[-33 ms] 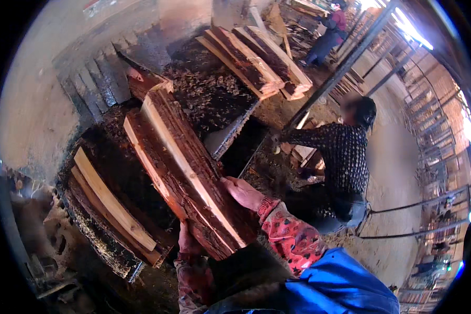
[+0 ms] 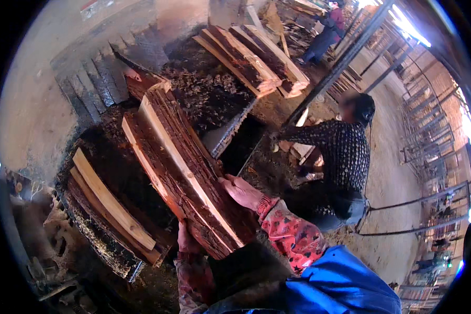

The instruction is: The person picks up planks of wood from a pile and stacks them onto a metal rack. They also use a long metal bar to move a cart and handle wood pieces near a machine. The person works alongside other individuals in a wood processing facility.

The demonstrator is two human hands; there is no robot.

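Note:
Two long bark-covered wooden slabs [image 2: 186,172] lie side by side in front of me, pale sawn edges showing between strips of dark reddish bark. My left hand [image 2: 187,239] is closed round the left slab's outer edge near its close end, its fingers partly hidden beneath. On the other side, my right hand [image 2: 242,192] presses against the right slab's bark, fingers together and the thumb out of sight. The slabs' close ends reach toward a dark apron [image 2: 248,267] at my body. Their far ends rest by another reddish piece of wood [image 2: 144,83].
Pale boards [image 2: 115,201] lie at left on a chip-covered ledge. More slabs [image 2: 251,57] are stacked at the far side. A co-worker [image 2: 343,152] crouches at right, handling wood pieces. A slanting metal post [image 2: 340,65] stands beyond, and another person [image 2: 324,34] is farther back.

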